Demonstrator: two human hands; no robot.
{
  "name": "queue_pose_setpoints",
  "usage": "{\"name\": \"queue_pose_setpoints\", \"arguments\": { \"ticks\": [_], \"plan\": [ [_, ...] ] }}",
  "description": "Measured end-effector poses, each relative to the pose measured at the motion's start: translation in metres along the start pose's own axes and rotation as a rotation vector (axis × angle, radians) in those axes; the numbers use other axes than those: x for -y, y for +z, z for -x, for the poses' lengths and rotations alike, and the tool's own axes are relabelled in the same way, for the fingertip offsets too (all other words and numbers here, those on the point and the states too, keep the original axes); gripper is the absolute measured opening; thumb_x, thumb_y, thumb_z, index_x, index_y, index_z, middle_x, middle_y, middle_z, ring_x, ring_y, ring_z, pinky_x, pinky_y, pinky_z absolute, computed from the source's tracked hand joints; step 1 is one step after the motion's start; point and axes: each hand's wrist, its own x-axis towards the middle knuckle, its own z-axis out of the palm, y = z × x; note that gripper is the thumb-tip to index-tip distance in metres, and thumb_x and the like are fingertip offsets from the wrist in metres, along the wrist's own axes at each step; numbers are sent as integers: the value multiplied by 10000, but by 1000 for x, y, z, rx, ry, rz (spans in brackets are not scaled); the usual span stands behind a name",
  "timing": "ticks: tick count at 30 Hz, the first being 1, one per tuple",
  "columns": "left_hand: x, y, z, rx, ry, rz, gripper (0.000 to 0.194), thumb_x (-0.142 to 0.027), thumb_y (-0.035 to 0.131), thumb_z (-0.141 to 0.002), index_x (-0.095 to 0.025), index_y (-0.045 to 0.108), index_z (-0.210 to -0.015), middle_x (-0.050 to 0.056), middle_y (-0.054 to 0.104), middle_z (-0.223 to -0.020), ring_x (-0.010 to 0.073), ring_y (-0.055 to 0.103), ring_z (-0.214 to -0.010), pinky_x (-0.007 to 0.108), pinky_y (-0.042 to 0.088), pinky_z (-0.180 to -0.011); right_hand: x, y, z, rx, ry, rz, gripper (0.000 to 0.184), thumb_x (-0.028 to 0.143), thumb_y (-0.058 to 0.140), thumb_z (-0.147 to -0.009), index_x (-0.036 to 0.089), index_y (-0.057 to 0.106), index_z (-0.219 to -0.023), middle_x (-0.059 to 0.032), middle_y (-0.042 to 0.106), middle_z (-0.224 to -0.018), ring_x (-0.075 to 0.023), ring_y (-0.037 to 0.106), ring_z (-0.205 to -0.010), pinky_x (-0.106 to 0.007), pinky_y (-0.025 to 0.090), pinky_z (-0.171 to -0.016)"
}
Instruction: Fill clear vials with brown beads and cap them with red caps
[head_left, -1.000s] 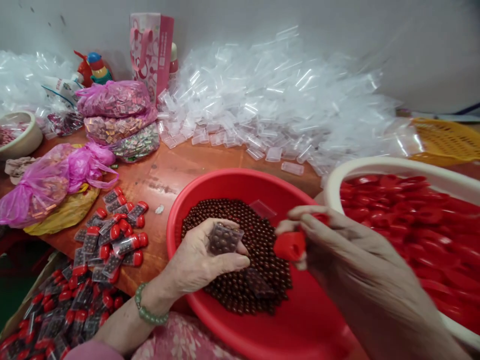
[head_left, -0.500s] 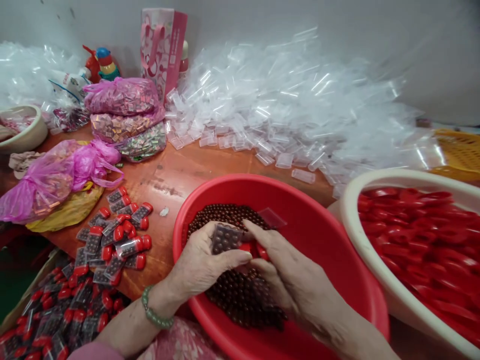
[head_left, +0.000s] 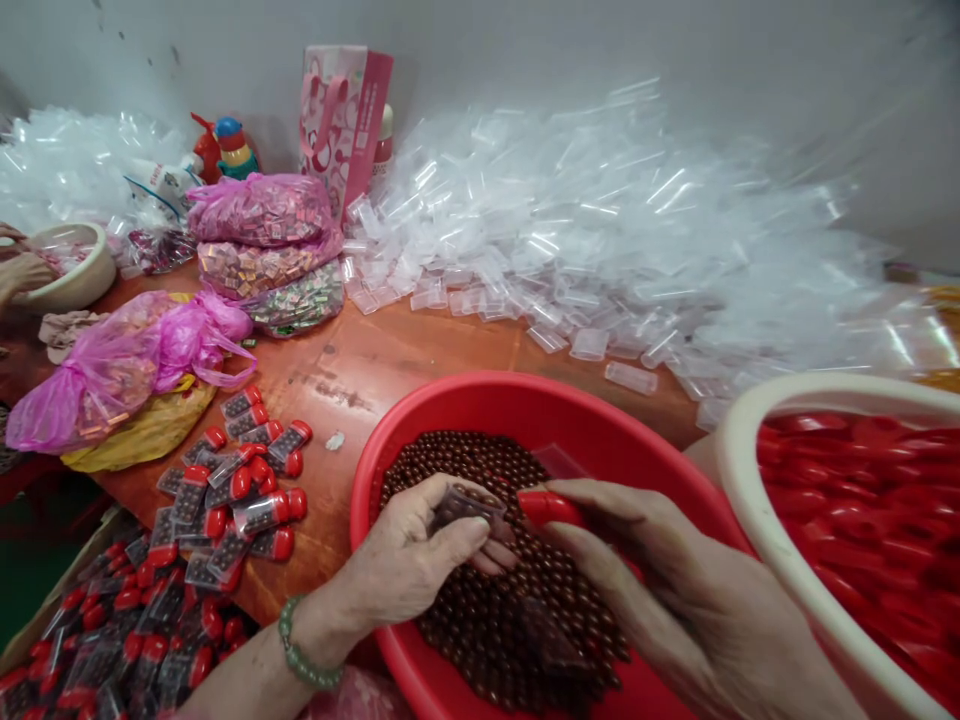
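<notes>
My left hand (head_left: 420, 545), with a green bead bracelet (head_left: 304, 640) on its wrist, holds a small clear plastic case (head_left: 466, 508) with brown balls in it. Between the thumb and fingers of my right hand (head_left: 675, 580) is a red plastic cap (head_left: 550, 508), apart from the case. Both hands are over a red basin (head_left: 517, 390), where shiny brown balls (head_left: 480, 450) lie heaped. Another clear case (head_left: 551, 640) lies on the balls below my hands, partly blurred.
A cream tub (head_left: 739, 430) of red caps (head_left: 862, 520) stands at right. Behind lies a heap of clear cases (head_left: 570, 240). Capped, filled cases (head_left: 225, 490) lie on the table at left, with more in a box (head_left: 112, 640) below. Another person's hand (head_left: 22, 275) is at far left.
My right hand has moved right with the red cap, away from the case in my left hand. The view has shifted slightly, and another person's hand has appeared at far left.
</notes>
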Motion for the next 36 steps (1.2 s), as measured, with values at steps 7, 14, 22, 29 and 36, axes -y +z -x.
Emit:
{"name": "queue_pose_setpoints", "arguments": {
  "ticks": [7,14,22,29,36],
  "plan": [
    [1,-5,1,32,-45,-45,486,-539,685,-744,-123,588,-974,28,596,-784,110,571,-697,254,456,-718,-1,4,-16,55,-78,-149,261,163,572,-892,244,596,-1139,-31,707,-1017,-136,686,-909,-209,571,-786],
    [3,-7,-1,40,-54,-12,407,-499,707,-732,-131,584,-854,11,576,-748,102,547,-679,249,443,-700,7,10,-27,85,-125,-201,276,164,572,-885,274,643,-1128,-34,724,-988,-164,706,-862,-230,601,-696],
    [1,-8,-1,-20,-68,-33,335,-373,678,-770,-138,600,-997,30,607,-823,116,590,-724,254,454,-705,-1,-7,-24,141,-139,-128,306,212,568,-891,326,640,-1165,-13,719,-986,-170,712,-830,-248,605,-747],
    [3,-9,-1,-31,-67,-78,323,-353,661,-792,-138,619,-1029,28,608,-801,120,586,-733,257,451,-719,-2,-14,-26,166,-114,-96,336,218,573,-889,336,625,-1199,-2,711,-1029,-176,703,-881,-274,594,-814],
    [7,-10,-1,-11,-41,-118,202,-273,622,-816,-139,644,-967,1,577,-773,103,545,-722,245,416,-730,2,-12,-37,329,-243,-55,343,157,476,-907,258,626,-1199,-42,707,-970,-161,710,-820,-205,586,-635]
  ]
}}
